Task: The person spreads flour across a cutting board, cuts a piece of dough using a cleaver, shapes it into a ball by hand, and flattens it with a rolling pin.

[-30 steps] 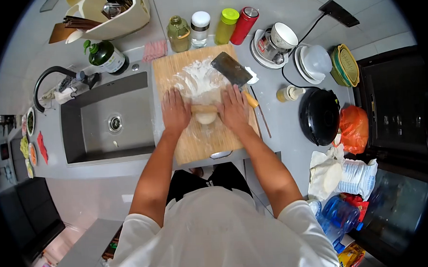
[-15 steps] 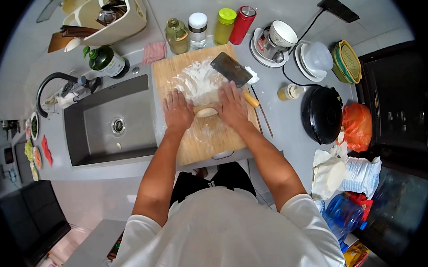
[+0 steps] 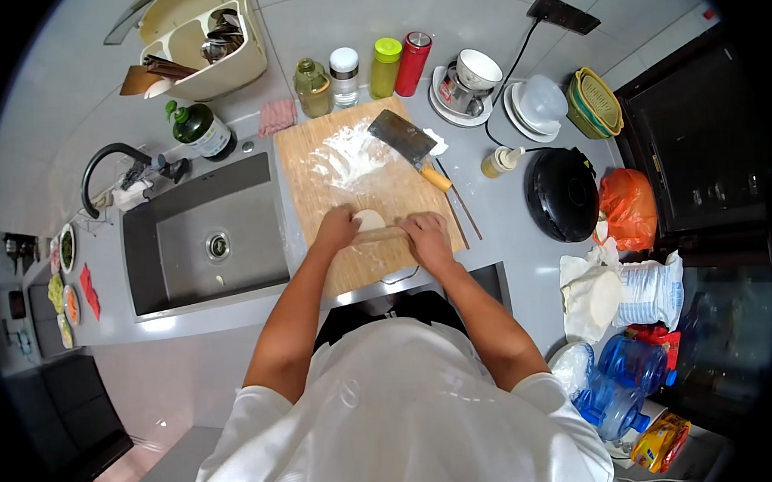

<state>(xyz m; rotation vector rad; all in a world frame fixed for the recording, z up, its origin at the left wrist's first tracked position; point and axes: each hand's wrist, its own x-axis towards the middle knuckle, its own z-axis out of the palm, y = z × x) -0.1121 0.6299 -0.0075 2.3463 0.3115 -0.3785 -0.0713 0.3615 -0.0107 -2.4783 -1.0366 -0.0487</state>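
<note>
A pale wooden rolling pin [image 3: 381, 234] lies crosswise on the floured wooden board [image 3: 309, 150]. Beyond it is a flattened round of dough [image 3: 369, 218], its near edge against the pin. My left hand [image 3: 340, 227] has curled fingers at the pin's left end and is close beside the dough; whether its fingertips touch the dough I cannot make out. Around the pin's right end, my right hand [image 3: 426, 236] is closed. Loose flour [image 3: 352, 156] is spread over the board's far half. A cleaver [image 3: 401, 137] with a wooden handle rests on the board's far right side.
To the left is a sink [image 3: 200, 232] with a black faucet [image 3: 111, 158]. Bottles, including a red flask [image 3: 414, 63], line the wall. Chopsticks [image 3: 460, 199] lie right of the board. Stacked bowls [image 3: 479, 69], a sauce bottle [image 3: 502, 161] and a black round appliance [image 3: 562, 195] stand farther right.
Both hands and the rolling pin have come nearer my body. My fingers, stretched flat before, are now curled. The dough now shows beyond the pin, and the cleaver's handle is fully visible.
</note>
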